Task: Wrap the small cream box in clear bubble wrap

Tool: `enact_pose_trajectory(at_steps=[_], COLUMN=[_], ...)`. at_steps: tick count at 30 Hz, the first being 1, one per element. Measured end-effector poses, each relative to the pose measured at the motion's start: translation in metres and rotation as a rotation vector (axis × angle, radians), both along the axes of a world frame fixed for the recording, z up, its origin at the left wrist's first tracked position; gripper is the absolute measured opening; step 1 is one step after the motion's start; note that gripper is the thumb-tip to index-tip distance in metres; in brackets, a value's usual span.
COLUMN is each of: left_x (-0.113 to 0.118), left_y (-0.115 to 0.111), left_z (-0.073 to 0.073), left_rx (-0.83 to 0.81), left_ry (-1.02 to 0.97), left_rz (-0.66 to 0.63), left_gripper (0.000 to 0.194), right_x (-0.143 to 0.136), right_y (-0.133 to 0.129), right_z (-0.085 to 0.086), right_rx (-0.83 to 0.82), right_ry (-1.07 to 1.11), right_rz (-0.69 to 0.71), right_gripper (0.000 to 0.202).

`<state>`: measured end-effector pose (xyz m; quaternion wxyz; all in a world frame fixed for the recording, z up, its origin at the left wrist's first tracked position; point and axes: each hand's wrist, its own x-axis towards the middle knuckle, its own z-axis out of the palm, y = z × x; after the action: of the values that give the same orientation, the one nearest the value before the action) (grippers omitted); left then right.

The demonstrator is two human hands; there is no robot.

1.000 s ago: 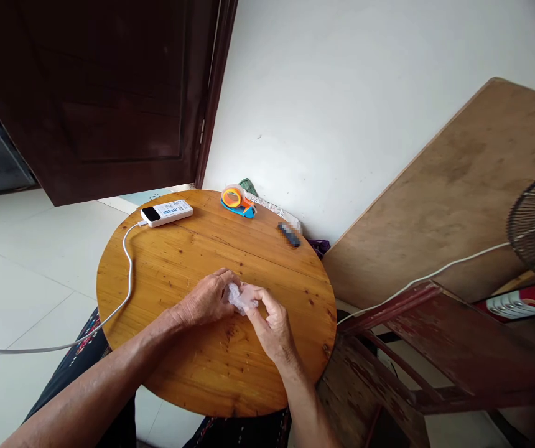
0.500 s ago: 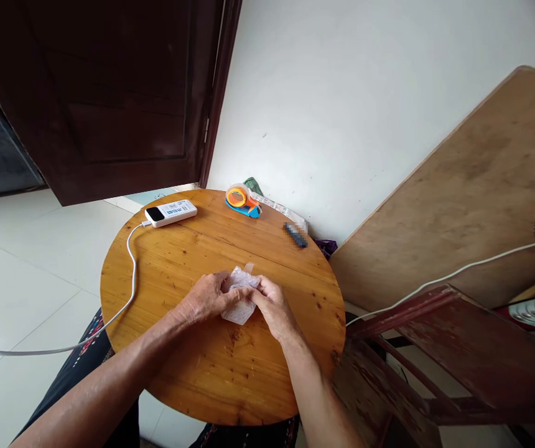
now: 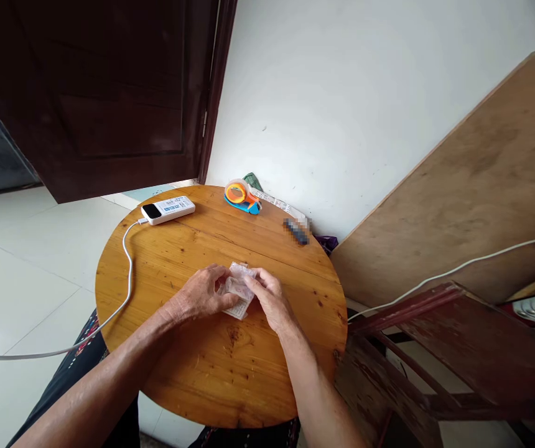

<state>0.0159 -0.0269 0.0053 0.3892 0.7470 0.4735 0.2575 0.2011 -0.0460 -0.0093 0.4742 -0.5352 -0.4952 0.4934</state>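
A small clear bubble-wrap packet (image 3: 240, 287) lies between my hands, just above or on the round wooden table (image 3: 230, 379); which of the two I cannot tell. My left hand (image 3: 206, 291) grips its left side, thumb across the lower front and fingers behind. From the right, my right hand (image 3: 270, 294) pinches the upper right edge with thumb and fingers. The plastic is crinkled and see-through, and what is inside cannot be made out.
Toward the back of the table stand a white power bank (image 3: 168, 210) with a white cable (image 3: 131, 267), an orange-and-blue tape dispenser (image 3: 242, 196), a blurred dark object (image 3: 296, 231) and a printed paper strip (image 3: 279, 204). A wooden chair (image 3: 463, 348) is at the right.
My left thumb has moved down the packet and my right thumb up to its edge, so more of the packet's front shows. The view has shifted slightly.
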Motion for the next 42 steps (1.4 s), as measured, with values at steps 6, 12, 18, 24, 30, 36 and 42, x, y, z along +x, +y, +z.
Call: enact_pose_trajectory(at_steps=[6, 12, 18, 24, 30, 36, 42], left_x=[0.000, 0.002, 0.002, 0.002, 0.004, 0.003, 0.002], left_y=[0.004, 0.006, 0.005, 0.004, 0.007, 0.008, 0.010], left_z=[-0.004, -0.007, -0.007, -0.007, -0.011, -0.011, -0.012], left_rx=[-0.082, -0.085, -0.095, -0.108, -0.156, -0.170, -0.216], left_ry=[-0.028, -0.069, -0.075, -0.136, -0.212, -0.180, -0.223], left_rz=[0.004, -0.020, -0.004, -0.027, -0.027, -0.037, -0.055], left_gripper=[0.043, 0.037, 0.044, 0.039, 0.042, 0.032, 0.033], right_x=[0.012, 0.011, 0.001, 0.001, 0.009, 0.029, 0.019], right_y=[-0.005, -0.007, -0.007, 0.001, 0.005, 0.029, 0.051], right_z=[-0.004, 0.004, 0.012, 0.013, 0.013, 0.007, -0.008], right_rx=[0.069, 0.223, 0.215, 0.173, 0.174, 0.048, 0.003], right_ry=[-0.084, -0.526, -0.557, -0.541, -0.484, -0.654, -0.605], right_rz=[-0.113, -0.129, 0.017, 0.148, 0.057, -0.064, -0.001], right_gripper=[0.044, 0.026, 0.035, 0.039, 0.034, 0.025, 0.020])
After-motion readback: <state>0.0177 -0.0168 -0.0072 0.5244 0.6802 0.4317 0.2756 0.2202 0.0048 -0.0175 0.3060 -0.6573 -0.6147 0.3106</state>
